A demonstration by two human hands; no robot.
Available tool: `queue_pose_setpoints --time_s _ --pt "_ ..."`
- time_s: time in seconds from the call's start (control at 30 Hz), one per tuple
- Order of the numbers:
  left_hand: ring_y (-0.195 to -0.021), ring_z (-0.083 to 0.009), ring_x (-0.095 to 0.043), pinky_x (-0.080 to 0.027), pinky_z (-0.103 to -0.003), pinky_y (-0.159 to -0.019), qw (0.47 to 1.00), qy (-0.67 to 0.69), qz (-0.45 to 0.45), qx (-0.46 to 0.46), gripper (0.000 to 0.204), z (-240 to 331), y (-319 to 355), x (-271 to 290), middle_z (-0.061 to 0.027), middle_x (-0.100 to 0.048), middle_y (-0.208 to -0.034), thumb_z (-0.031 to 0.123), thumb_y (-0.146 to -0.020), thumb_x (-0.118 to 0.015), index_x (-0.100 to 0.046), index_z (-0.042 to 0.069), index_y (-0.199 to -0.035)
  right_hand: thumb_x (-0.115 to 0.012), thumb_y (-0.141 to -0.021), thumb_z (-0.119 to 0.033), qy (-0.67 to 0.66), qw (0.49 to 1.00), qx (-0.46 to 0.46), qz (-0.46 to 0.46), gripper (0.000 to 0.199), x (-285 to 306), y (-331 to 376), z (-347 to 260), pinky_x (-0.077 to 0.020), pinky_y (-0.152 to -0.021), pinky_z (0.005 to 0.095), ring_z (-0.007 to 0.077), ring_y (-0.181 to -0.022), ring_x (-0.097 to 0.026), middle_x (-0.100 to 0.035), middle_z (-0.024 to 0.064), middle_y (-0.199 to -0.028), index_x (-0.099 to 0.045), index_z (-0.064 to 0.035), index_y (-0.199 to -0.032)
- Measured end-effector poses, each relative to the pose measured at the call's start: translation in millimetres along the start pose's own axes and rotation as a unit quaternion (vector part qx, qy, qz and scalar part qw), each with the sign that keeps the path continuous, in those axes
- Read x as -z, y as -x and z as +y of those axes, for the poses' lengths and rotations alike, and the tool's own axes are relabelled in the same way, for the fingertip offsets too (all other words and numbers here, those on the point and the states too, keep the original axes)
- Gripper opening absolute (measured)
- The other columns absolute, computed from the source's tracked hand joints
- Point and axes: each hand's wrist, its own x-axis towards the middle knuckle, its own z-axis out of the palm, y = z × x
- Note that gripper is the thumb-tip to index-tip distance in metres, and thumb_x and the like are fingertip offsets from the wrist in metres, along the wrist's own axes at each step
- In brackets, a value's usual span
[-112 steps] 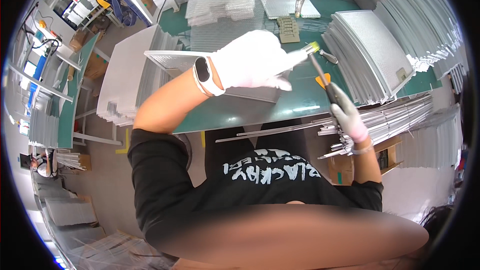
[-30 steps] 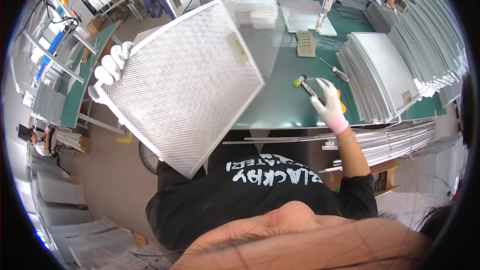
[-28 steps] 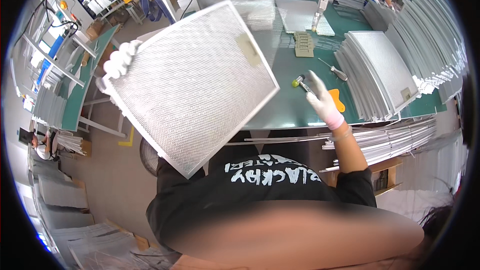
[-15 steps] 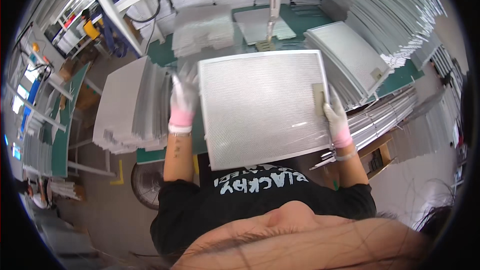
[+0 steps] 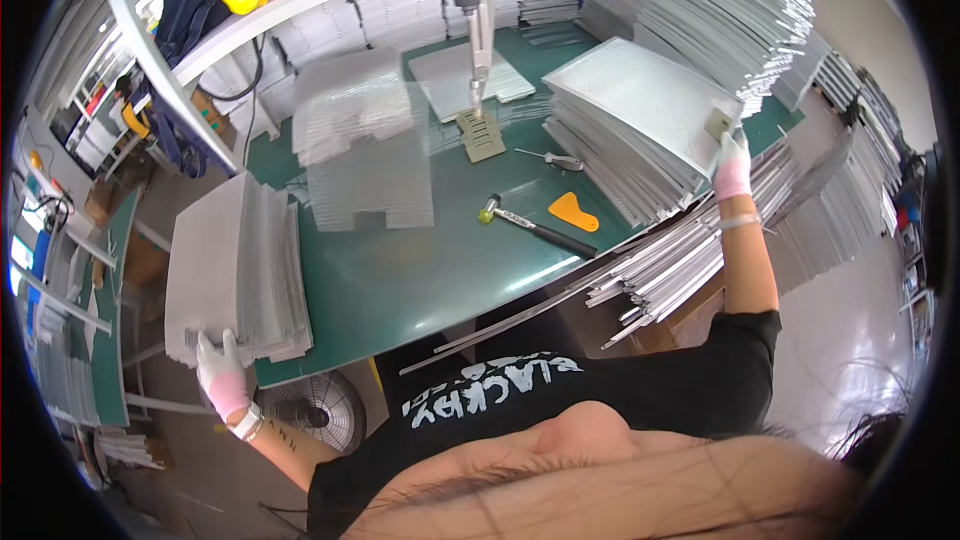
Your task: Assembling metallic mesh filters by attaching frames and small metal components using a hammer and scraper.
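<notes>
The mesh panel we had held in front of us with both hands half a second earlier was gone from our chest; our arms had spread wide to either side of the green table (image 5: 420, 270). No bins or trays showed, only stacks: a pile of flat mesh panels (image 5: 235, 275) at the table's left edge and a taller slanted stack of framed panels (image 5: 630, 125) at its right.

Our left hand (image 5: 222, 378), in a white glove with a pink cuff, gripped the near lower corner of the left pile, fingers (image 5: 215, 348) curled up against its edge. Our right hand (image 5: 732, 165), gloved alike, rested on the near corner of the top panel of the right stack, beside a small tab fixed there; whether it pinched the panel or merely touched it we could not tell from this angle.

Between the stacks lay a hammer (image 5: 535, 225), an orange scraper (image 5: 573, 211) just beside it, and a screwdriver (image 5: 550, 158) near the right stack. A press tool (image 5: 478, 30) hung over the table's far side.
</notes>
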Motion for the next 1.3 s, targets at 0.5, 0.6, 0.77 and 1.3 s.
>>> queue_pose_setpoints --time_s 0.5,0.6,0.77,1.3 --pt "-0.132 -0.0396 -0.04 -0.033 -0.047 -0.11 0.997 0.018 0.076 0.003 0.067 44.8 4.8 17.9 -0.0266 -0.043 -0.141 0.039 -0.088 -0.062 -0.044 -0.005 -0.135 -0.058 -0.089 -0.027 0.556 0.82 0.14 -0.008 0.055 -6.7 98.2 -75.5 -0.051 -0.085 0.0407 0.0349 -0.098 -0.066 -0.065 0.025 -0.112 -0.047 -0.0003 -0.135" --pt "-0.132 -0.04 -0.04 -0.033 -0.049 -0.11 0.98 -0.038 0.194 -0.024 0.068 63.4 21.8 24.9 -0.0255 -0.042 -0.142 0.039 -0.088 -0.063 -0.042 -0.003 -0.138 -0.065 -0.086 -0.017 0.487 0.769 0.403 -0.093 0.029 -51.2 174.3 -68.2 -0.0531 -0.068 0.0353 0.0256 -0.069 -0.064 -0.066 0.0098 -0.082 -0.065 -0.0088 -0.114" --pt "-0.134 -0.0406 -0.037 -0.027 -0.055 -0.112 0.875 0.208 0.343 -0.271 0.057 161.5 60.5 25.7 -0.0218 -0.045 -0.14 0.027 -0.089 -0.061 -0.044 0.0 -0.137 -0.062 -0.086 -0.028 0.508 0.67 0.345 -0.417 0.042 -100.3 244.7 33.7 -0.0507 -0.083 0.0422 0.0313 -0.096 -0.062 -0.062 0.0162 -0.1 -0.057 -0.0073 -0.123" --pt "-0.096 -0.035 -0.064 -0.05 -0.04 -0.088 0.546 0.435 0.047 -0.714 0.032 583.7 83.8 36.4 -0.0173 -0.067 -0.106 0.023 -0.093 -0.058 -0.063 0.003 -0.116 -0.041 -0.099 -0.011 0.159 0.948 -0.012 -0.276 0.041 94.3 201.6 -133.6 -0.0434 -0.059 0.0223 0.0066 -0.06 -0.045 -0.057 0.0012 -0.087 -0.048 -0.0036 -0.139"
